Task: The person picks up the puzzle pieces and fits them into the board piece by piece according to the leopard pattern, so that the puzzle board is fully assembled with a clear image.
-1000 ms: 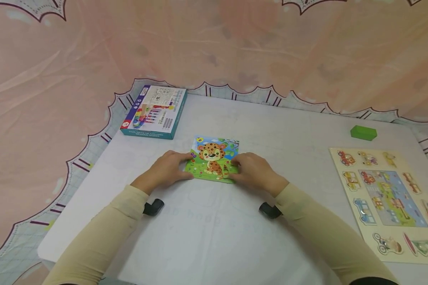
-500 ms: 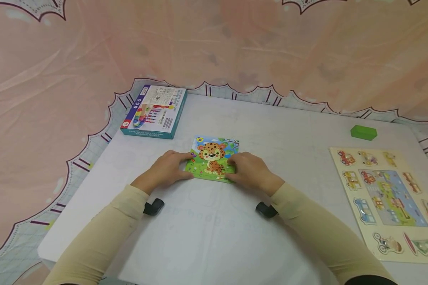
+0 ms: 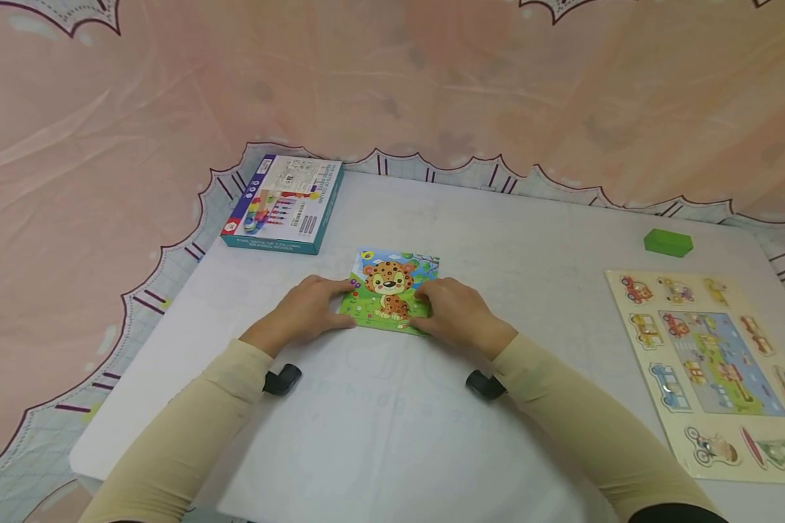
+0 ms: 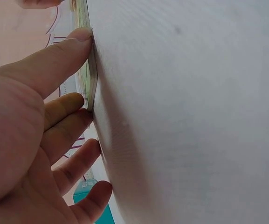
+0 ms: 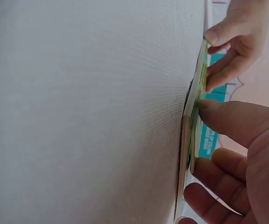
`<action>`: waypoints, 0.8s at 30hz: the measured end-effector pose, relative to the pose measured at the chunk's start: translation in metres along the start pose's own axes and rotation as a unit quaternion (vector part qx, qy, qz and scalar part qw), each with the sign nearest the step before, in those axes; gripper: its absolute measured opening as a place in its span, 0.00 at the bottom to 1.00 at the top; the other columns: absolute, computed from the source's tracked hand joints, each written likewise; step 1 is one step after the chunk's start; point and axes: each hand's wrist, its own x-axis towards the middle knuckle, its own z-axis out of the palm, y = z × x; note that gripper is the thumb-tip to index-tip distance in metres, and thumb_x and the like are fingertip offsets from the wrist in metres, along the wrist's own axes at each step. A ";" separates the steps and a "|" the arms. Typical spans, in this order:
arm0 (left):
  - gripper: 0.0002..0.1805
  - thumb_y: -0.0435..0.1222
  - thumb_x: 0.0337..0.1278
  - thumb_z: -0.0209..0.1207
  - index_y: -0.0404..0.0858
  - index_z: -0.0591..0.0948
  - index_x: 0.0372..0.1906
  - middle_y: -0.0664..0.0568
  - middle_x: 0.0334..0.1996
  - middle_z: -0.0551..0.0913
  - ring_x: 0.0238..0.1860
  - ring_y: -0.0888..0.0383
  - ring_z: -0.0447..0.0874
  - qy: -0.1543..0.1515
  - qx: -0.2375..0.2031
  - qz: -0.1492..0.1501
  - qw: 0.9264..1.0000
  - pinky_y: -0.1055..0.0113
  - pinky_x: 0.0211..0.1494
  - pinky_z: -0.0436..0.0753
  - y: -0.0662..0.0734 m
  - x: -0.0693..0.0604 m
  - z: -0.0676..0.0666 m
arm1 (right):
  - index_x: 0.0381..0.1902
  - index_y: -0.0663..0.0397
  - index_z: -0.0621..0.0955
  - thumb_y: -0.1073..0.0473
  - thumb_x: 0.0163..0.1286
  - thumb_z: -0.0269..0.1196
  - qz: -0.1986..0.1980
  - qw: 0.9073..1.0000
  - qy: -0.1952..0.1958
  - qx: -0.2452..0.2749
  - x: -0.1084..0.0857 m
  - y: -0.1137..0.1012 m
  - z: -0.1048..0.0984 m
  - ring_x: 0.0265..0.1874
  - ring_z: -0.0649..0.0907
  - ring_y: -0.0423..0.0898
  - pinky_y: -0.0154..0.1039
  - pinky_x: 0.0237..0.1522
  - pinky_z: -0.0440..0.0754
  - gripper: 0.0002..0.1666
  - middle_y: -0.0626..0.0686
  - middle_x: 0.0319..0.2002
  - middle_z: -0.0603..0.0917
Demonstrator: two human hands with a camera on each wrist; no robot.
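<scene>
A small square puzzle (image 3: 387,290) with a leopard cub picture lies near the middle of the white table. My left hand (image 3: 301,312) holds its near left corner, thumb (image 4: 80,39) at the front edge and index finger at the left edge. My right hand (image 3: 461,314) is at its right side. In the right wrist view, my right thumb and fingers pinch a thin puzzle piece (image 5: 195,135) that sits slightly raised on the board (image 5: 183,154) beneath it. The right hand hides the picture's lower right.
A teal-sided box (image 3: 284,203) lies at the back left. On the right are a green block (image 3: 669,243) and a large cream puzzle board (image 3: 713,290) with vehicle pictures. A draped cloth (image 3: 432,87) rises behind the table.
My right hand has shifted slightly left over the puzzle's right side, covering the cub's tail. The left hand and the puzzle look unmoved.
</scene>
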 end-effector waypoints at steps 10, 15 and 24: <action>0.40 0.48 0.56 0.71 0.45 0.72 0.73 0.44 0.67 0.73 0.69 0.43 0.64 -0.002 0.001 0.000 1.000 0.45 0.71 0.65 -0.001 0.001 0.001 | 0.54 0.59 0.81 0.48 0.66 0.69 -0.023 1.000 0.011 0.017 0.000 0.000 0.001 0.54 0.78 0.53 0.48 0.55 0.79 0.26 0.55 0.53 0.81; 0.40 0.48 0.56 0.71 0.44 0.71 0.73 0.43 0.67 0.73 0.69 0.42 0.63 -0.001 -0.001 0.000 1.000 0.45 0.71 0.64 -0.001 0.001 0.001 | 0.52 0.58 0.82 0.49 0.66 0.69 -0.041 0.999 0.011 0.026 0.001 0.001 0.002 0.52 0.78 0.53 0.48 0.53 0.78 0.23 0.54 0.52 0.83; 0.40 0.48 0.56 0.71 0.45 0.72 0.73 0.43 0.67 0.73 0.69 0.42 0.63 0.001 -0.002 -0.001 1.000 0.44 0.71 0.65 -0.001 0.001 0.001 | 0.53 0.59 0.82 0.50 0.67 0.69 -0.039 0.999 -0.005 0.028 0.005 0.001 0.002 0.51 0.79 0.53 0.48 0.55 0.77 0.23 0.54 0.52 0.84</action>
